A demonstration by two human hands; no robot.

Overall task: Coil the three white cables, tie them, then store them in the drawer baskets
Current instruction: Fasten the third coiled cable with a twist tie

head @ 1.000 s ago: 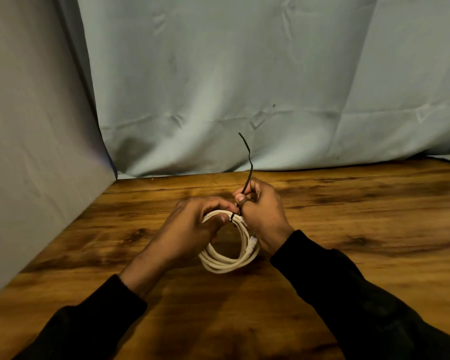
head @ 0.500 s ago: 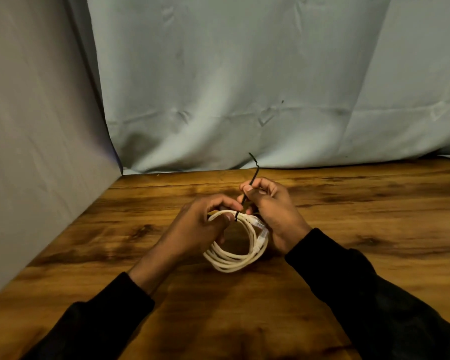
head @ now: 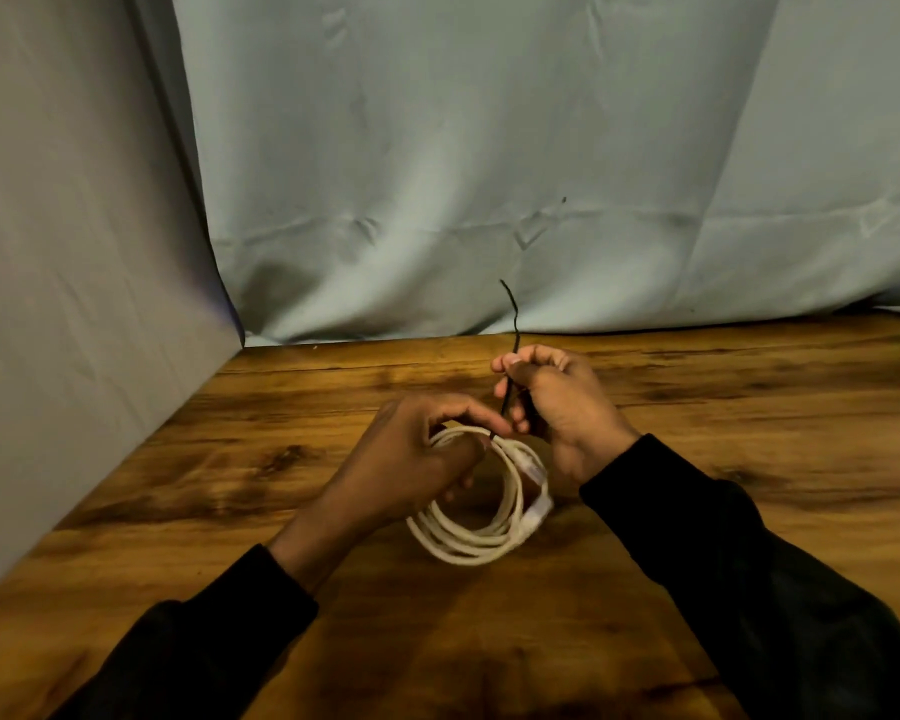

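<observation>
Now left hand (head: 411,459) gripping cable coil (head: 484,517), right hand (head: 557,407) pinching tie (head: 513,324)

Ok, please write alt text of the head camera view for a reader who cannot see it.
Two hands in black sleeves tie a coiled white cable over a wooden table: the left hand grips the coil's top, the right hand pinches a thin black tie rising from it. Pale cloth hangs behind.
</observation>
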